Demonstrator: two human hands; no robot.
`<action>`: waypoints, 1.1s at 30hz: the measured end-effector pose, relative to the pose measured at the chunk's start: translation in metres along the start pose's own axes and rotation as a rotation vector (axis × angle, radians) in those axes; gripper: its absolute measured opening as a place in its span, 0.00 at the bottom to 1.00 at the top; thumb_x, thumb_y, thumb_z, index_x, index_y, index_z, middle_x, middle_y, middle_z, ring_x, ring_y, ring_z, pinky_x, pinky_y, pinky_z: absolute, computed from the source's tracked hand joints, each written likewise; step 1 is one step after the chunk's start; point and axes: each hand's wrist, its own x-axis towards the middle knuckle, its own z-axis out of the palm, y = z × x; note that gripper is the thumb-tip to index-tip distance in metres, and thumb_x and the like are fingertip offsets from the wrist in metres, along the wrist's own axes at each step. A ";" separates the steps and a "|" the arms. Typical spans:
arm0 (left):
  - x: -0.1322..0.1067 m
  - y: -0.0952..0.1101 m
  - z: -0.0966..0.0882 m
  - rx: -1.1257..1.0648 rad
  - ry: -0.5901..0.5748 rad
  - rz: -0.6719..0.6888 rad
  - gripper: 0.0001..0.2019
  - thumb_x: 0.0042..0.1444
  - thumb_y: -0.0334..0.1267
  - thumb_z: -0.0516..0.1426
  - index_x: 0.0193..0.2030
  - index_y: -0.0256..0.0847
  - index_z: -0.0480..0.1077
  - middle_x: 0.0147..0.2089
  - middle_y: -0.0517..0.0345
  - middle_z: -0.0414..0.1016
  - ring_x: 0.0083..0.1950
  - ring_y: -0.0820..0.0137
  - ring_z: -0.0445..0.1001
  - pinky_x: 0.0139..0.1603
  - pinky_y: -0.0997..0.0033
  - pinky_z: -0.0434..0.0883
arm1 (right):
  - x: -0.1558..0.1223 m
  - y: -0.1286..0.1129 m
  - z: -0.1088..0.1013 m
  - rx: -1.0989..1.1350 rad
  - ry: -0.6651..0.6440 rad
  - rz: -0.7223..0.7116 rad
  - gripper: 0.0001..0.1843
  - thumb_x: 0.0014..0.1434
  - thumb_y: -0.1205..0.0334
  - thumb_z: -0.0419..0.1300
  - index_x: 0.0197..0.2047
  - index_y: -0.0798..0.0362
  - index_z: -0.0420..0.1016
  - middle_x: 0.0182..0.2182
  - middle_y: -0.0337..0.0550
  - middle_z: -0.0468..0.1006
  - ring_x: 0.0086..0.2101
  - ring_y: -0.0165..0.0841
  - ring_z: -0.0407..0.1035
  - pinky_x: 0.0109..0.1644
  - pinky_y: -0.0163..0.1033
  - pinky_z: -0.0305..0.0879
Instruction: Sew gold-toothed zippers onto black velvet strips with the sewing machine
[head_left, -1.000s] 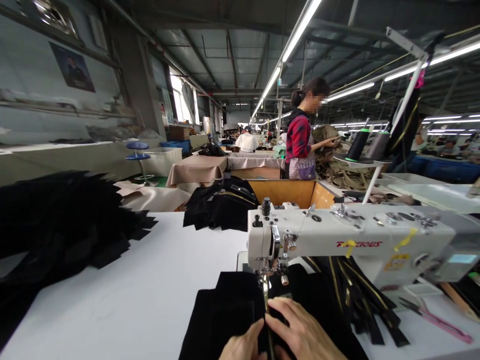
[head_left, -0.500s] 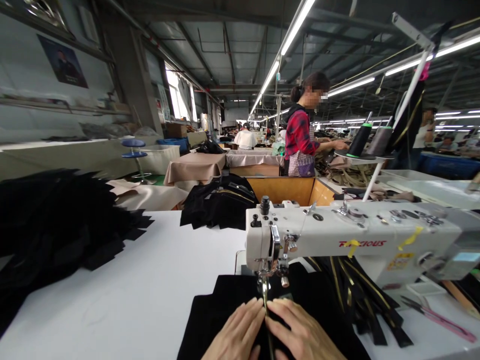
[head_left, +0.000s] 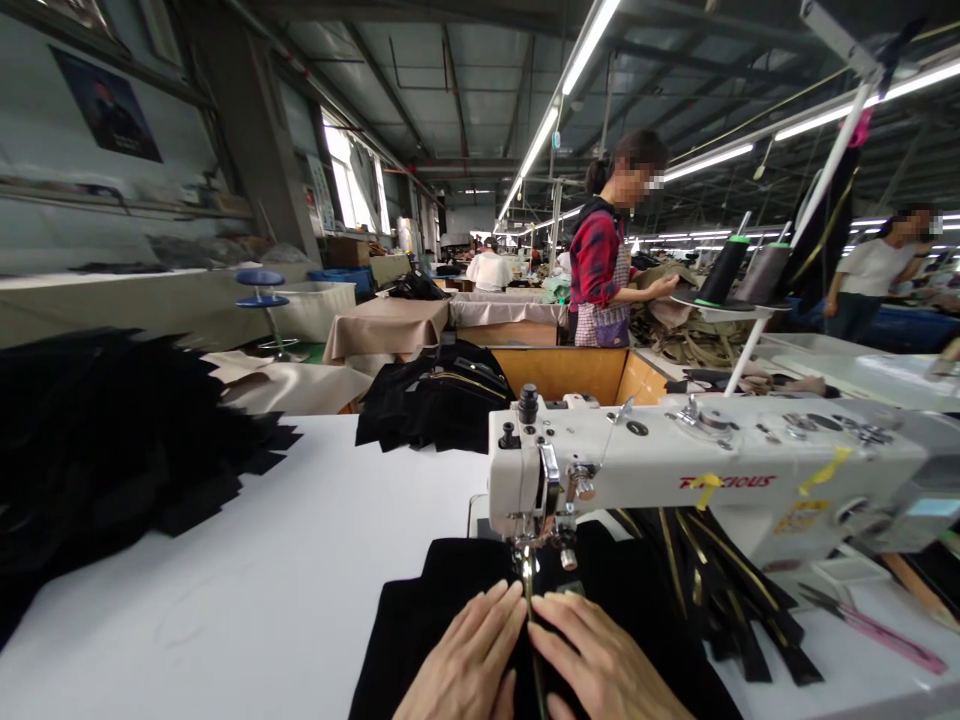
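While facing the white sewing machine (head_left: 697, 480), lays the left hand (head_left: 465, 660) flat, palm down, on the black fabric (head_left: 420, 640), fingers straight, close together and aimed at the presser foot (head_left: 525, 565). Does the same with the right hand (head_left: 600, 665), just beside it. Grips nothing with either: both spread loose and only pressing the cloth. Leaves a narrow gap between the two index fingers, with a gold zipper strip (head_left: 535, 650) running down it from the foot. Shows no forearms (wrists cut off by the lower edge of the view). Has the fabric lying on the desk (head_left: 285, 560) under the needle end of the machine, spread toward the near edge.

Elsewhere on the white desk:
- heaped black cut pieces (head_left: 97, 450) far left, well apart from the hands
- a second black stack (head_left: 435, 400) at the far edge
- black zippers with gold teeth (head_left: 720, 590) fanned out under the machine's arm
- a pink-handled tool (head_left: 877, 640) to the right (scissors, by the look)

Farther back:
- a wooden bin (head_left: 577, 372)
- two thread cones (head_left: 720, 275) on a stand
- a person in a red plaid shirt (head_left: 600, 280) standing at a heap of olive cloth
- another person in a white top (head_left: 870, 275) at far right
- a blue stool (head_left: 259, 290) by the left wall
- cloth-draped tables, and strip lights along the dark roof
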 end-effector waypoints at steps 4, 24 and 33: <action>0.000 -0.001 -0.003 -0.010 -0.010 -0.011 0.33 0.53 0.25 0.50 0.68 0.36 0.57 0.66 0.49 0.68 0.65 0.62 0.68 0.62 0.63 0.70 | 0.000 0.001 0.000 -0.005 0.003 -0.009 0.25 0.59 0.65 0.59 0.60 0.56 0.71 0.59 0.49 0.71 0.57 0.40 0.67 0.65 0.40 0.62; 0.005 -0.002 -0.011 -0.050 -0.076 -0.023 0.33 0.54 0.26 0.51 0.69 0.34 0.57 0.66 0.49 0.67 0.66 0.62 0.67 0.63 0.61 0.70 | 0.020 0.005 -0.011 0.089 0.018 0.107 0.24 0.63 0.70 0.51 0.62 0.55 0.68 0.59 0.47 0.71 0.57 0.39 0.66 0.65 0.47 0.63; 0.012 -0.004 -0.016 -0.128 -0.083 -0.092 0.36 0.57 0.26 0.51 0.73 0.42 0.47 0.68 0.52 0.63 0.68 0.62 0.64 0.67 0.57 0.65 | 0.040 0.020 0.001 0.020 0.129 0.147 0.20 0.64 0.66 0.53 0.58 0.53 0.71 0.54 0.49 0.75 0.53 0.44 0.69 0.61 0.53 0.65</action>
